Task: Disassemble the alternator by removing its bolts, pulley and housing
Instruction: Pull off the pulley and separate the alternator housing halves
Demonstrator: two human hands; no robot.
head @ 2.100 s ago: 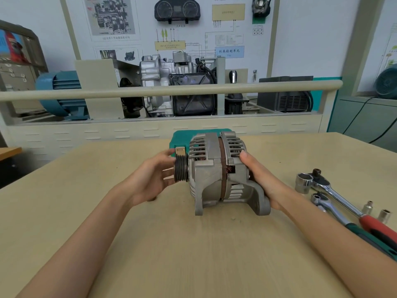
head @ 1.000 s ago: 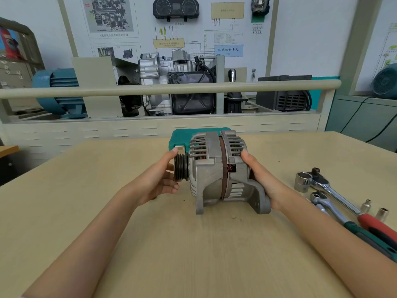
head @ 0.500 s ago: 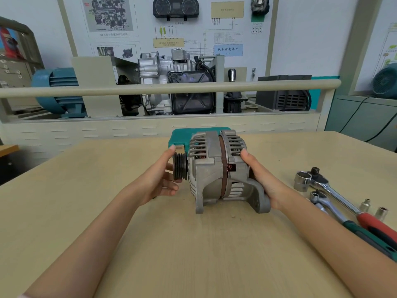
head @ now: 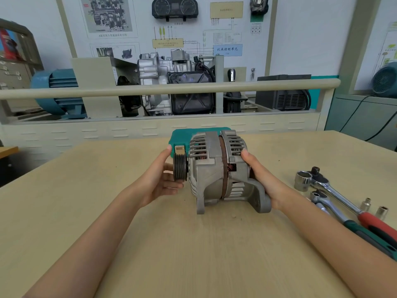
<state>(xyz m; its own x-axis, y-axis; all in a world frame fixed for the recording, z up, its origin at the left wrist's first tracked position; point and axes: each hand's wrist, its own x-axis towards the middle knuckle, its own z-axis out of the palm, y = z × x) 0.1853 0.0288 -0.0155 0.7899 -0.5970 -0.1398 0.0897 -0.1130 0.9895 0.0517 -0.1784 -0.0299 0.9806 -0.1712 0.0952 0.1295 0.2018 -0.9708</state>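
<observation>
A silver alternator (head: 217,168) stands on the wooden table (head: 193,244), its black grooved pulley (head: 180,167) facing left. My left hand (head: 159,179) cups the pulley's end, thumb on top and fingers curled under it. My right hand (head: 262,179) holds the rear housing, thumb resting on the top of its vented end; its fingers are hidden behind the alternator. Copper windings show through the housing's slots.
Two ratchet wrenches (head: 335,190) lie at the right, one with a large socket (head: 301,180) on it. Two small loose sockets (head: 374,208) stand beside them. A teal tool case (head: 182,136) sits just behind the alternator. A training bench with an engine fills the background.
My left hand has shifted slightly on the pulley, its thumb rising to the top edge. The alternator and my right hand stay where they were.
</observation>
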